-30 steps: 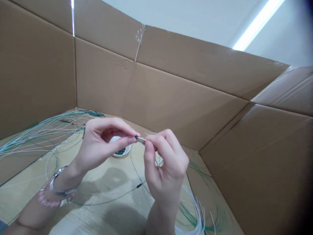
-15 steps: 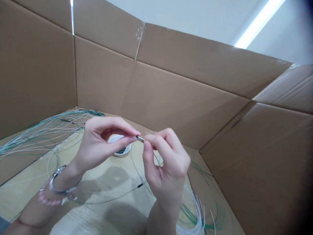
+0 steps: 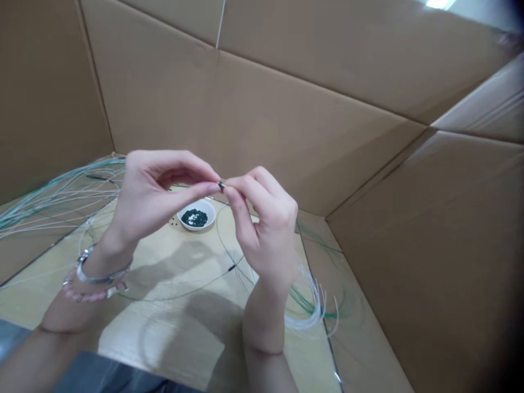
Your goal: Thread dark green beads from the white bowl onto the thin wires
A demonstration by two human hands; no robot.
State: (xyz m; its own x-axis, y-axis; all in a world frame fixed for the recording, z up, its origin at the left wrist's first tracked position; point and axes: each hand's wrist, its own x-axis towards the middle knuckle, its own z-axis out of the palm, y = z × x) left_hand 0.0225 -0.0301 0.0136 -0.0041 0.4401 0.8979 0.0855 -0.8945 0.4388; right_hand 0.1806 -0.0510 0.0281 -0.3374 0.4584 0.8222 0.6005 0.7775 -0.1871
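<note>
My left hand [image 3: 149,194] is closed in a pinch, thumb against forefinger, on a small dark cylindrical piece [image 3: 221,185]. From the other side my right hand [image 3: 264,224] pinches the same piece, so the fingertips of both hands nearly meet. Most of it is covered by the fingers, and its exact kind is too small to make out. Below and behind the hands stands a white bowl [image 3: 212,214] holding many tiny black parts [image 3: 195,218]. On the table a thin green wire [image 3: 176,297] carries a small black sleeve-like piece [image 3: 232,268].
Long green and white wires [image 3: 53,196] lie bundled at the left. Coiled white tubing or wire [image 3: 305,322] and green strands [image 3: 305,299] lie at the right edge of the table [image 3: 151,338]. Tall cardboard walls [image 3: 303,131] enclose the back and sides.
The view has tilted down, so more of the table and bowl shows. Both hands stay pinched together; less of the small piece now shows between the fingertips, which have come closer.
</note>
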